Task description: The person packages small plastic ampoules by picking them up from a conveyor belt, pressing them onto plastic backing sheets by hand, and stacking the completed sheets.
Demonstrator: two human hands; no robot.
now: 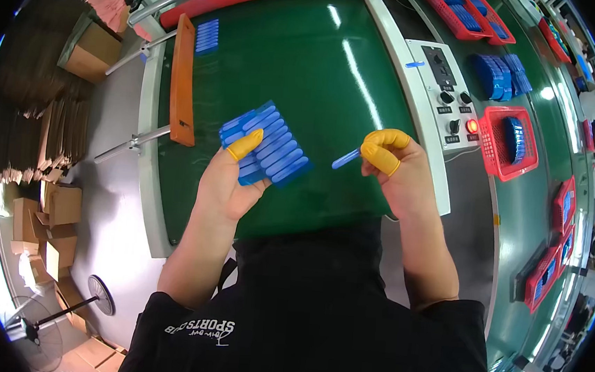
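Observation:
My left hand [226, 184], with a yellow finger cot on the thumb, grips a flat blue pack of slim rounded sticks [276, 149] lying side by side. Its thumb presses on the top; the other fingers are mostly hidden beneath. Opposite it, my right hand [403, 173] pinches one slim blue stick [346, 159] between thumb and index finger, both in yellow cots. The stick points toward the pack with a gap between them. Both hands hover over the near part of a green conveyor belt [301, 53].
An orange guide board [184, 83] runs along the belt's left side, with another blue pack [207, 37] beside it. At right stand a control panel [448, 96] with knobs and a lit red button, a red basket [488, 141], and blue bundles [493, 77] on a second green surface.

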